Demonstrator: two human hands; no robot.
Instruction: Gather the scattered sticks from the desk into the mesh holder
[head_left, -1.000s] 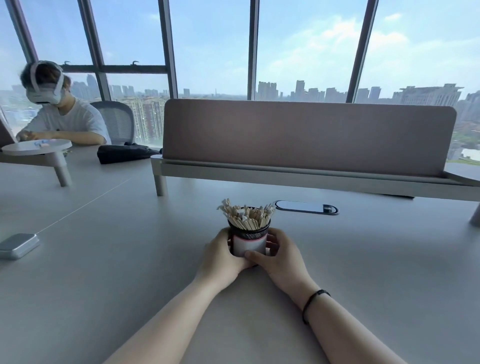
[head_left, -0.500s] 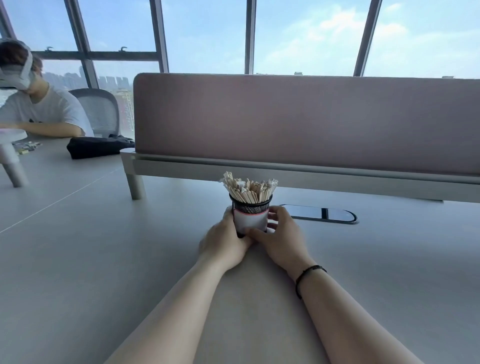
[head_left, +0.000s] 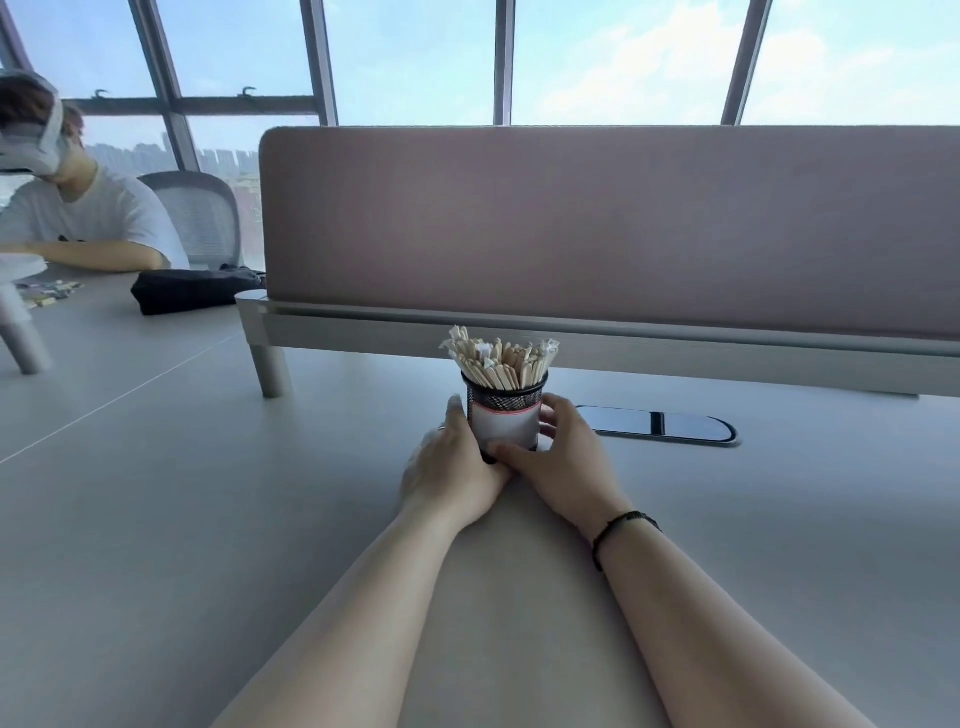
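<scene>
The black wire-mesh cylindrical holder (head_left: 503, 415) with a white label band is standing upright on the pale grey desk (head_left: 156, 519), in front of the mauve fabric divider panel (head_left: 597, 223). It is holding a packed bundle of pale wooden sticks (head_left: 498, 358), which are fanning out above its rim. The left hand (head_left: 452, 467) is wrapping around the holder's left side, fingers curled against the mesh. The right hand (head_left: 563, 462) is gripping the right side, thumb lying across the lower front (a black cord bracelet (head_left: 621, 530) is sitting on that wrist). Both hands are meeting at the base of the holder. A dark oval cable hatch (head_left: 660, 425) is lying flush in the desk just beside the right hand. At far left, a second person (head_left: 78, 208) in a white shirt is sitting near a black pouch (head_left: 192, 288).
</scene>
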